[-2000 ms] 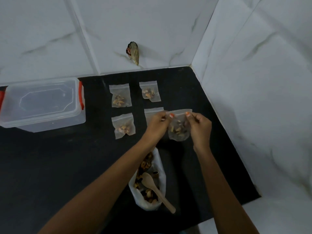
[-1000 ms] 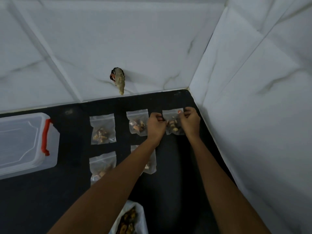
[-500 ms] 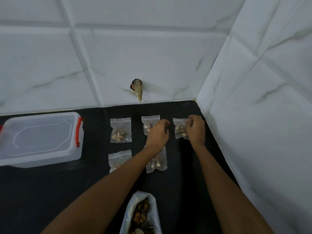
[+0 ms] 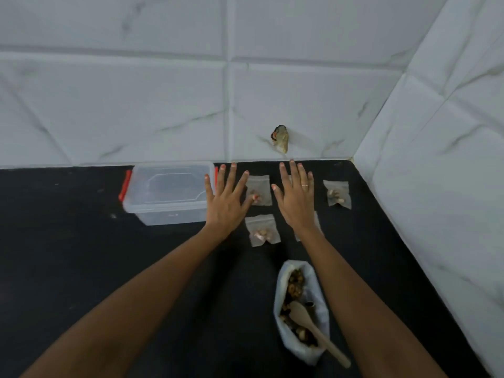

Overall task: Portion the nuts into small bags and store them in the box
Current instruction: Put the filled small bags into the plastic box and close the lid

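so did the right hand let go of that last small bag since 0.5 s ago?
Yes. The right hand is open and has pulled left, off the small bag, which lies alone nearest the side wall.

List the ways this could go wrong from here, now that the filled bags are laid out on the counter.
1. The big nut bag lies open with the wooden spoon sticking out, right beside the right forearm; a bump could spill nuts.
2. The box looks lidded, so it probably must be opened before any small bag goes in.
3. The right hand covers two bags, so one could be overlooked.
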### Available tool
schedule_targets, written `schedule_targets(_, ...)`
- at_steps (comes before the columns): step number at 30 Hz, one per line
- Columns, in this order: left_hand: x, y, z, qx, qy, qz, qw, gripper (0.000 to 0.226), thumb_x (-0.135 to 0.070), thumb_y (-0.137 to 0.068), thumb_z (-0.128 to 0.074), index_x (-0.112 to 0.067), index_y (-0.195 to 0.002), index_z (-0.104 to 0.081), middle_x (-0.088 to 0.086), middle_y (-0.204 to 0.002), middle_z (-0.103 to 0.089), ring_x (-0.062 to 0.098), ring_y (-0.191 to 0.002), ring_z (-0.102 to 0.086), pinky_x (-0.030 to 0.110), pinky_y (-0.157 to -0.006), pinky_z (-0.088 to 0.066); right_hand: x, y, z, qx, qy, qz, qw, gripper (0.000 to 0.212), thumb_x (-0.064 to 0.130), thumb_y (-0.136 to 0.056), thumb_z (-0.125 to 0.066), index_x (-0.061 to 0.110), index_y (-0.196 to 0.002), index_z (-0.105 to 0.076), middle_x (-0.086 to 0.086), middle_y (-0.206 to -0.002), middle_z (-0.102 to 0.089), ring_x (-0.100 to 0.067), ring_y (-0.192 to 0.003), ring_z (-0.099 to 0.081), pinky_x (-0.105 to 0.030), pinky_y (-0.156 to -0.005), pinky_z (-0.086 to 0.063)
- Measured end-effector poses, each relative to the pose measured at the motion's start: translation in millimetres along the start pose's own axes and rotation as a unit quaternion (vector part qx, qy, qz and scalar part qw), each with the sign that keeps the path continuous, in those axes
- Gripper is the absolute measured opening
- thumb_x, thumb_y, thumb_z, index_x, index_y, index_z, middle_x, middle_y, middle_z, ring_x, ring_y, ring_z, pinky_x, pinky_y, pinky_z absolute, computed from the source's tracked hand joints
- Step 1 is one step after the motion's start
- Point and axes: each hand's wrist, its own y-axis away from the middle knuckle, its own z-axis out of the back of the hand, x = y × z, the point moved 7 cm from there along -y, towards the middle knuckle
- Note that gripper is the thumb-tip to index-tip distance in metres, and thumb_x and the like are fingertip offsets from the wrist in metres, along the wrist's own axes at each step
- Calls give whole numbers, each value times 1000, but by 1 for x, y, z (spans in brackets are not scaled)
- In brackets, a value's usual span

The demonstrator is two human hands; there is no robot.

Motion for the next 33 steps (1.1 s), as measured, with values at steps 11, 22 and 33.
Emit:
schedule_targets(11, 157, 61, 24, 40, -32, 113, 992, 69, -64, -88, -11, -32, -145, 11, 3, -155, 18, 27, -142, 19, 50, -104, 22, 146, 12, -15, 62, -13, 29, 998, 63, 48, -96, -30, 19, -148, -10, -13, -155, -8, -31, -143, -4, -45, -111, 10)
schedule_targets(22, 233, 51, -2, 120, 213, 191, 951, 66, -51, -96, -28, -25, -149, 2, 8, -156, 13, 30, -143, 12, 48, -115, -1, 165, -8, -57, 141, -131, -99, 976, 61, 42, -98, -33, 19, -148, -7, -10, -156, -5, -31, -142, -6, -45, -113, -13)
schedule_targets(33, 229, 53, -1, 26, 420, 207, 883, 62, -25, -95, -49, -12, -147, -18, 12, -152, -22, 28, -139, -25, 43, -112, -26, 166, -3, -51, 78, -336, -170, 923, 57, 21, -96, -46, 12, -147, -21, -15, -146, -29, -27, -134, -31, -33, -107, -29)
